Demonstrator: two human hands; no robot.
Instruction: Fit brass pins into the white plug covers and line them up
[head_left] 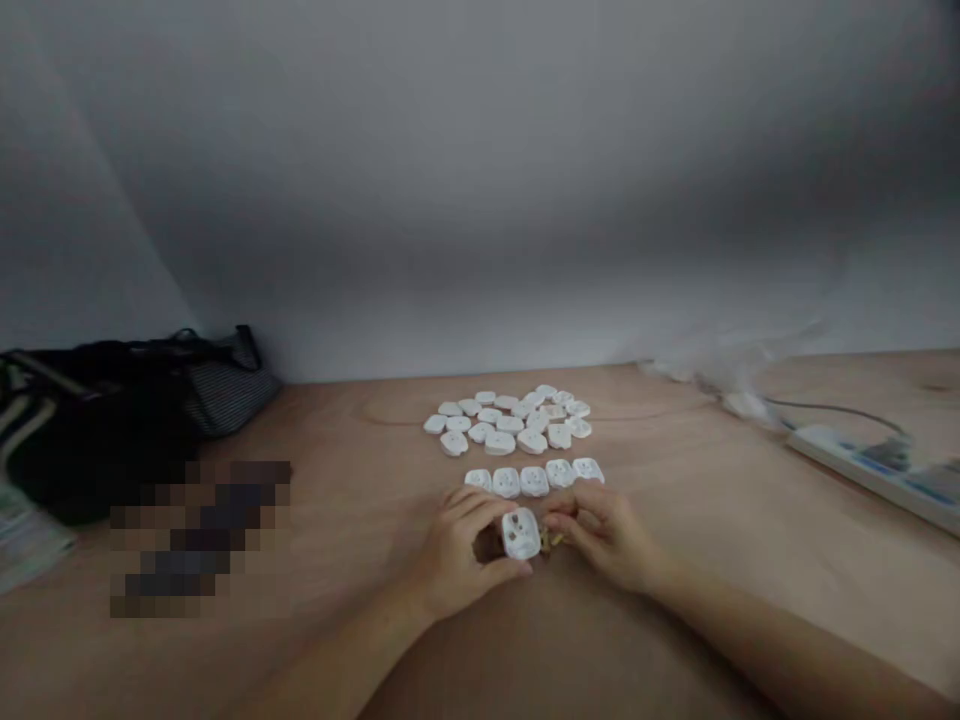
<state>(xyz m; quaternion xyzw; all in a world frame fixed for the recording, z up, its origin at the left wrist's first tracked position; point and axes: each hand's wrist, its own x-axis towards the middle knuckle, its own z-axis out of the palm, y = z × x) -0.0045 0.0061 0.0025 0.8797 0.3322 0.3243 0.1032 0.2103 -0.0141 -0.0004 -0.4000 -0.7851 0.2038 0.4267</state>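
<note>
A white square plastic housing (pixel 520 534) with small brown-gold spots inside is held by its edges between the thumb and fingers of my left hand (pixel 466 550). Just right of it, the closed fingers of my right hand (pixel 606 532) pinch small brass-coloured pieces (pixel 553 541), partly hidden by the fingertips. Beyond my hands a row of several white housings (pixel 533 482) lies side by side, open faces up. Farther back, several more white plastic pieces (pixel 510 424) lie in a loose group on the wooden table (pixel 360 520).
On the left stand a black bag (pixel 97 430) and a pixelated dark object (pixel 217 530). At the right lies a white power strip (pixel 870 470) with a cable. Crumpled clear plastic (pixel 727 380) rests near the wall at the back right.
</note>
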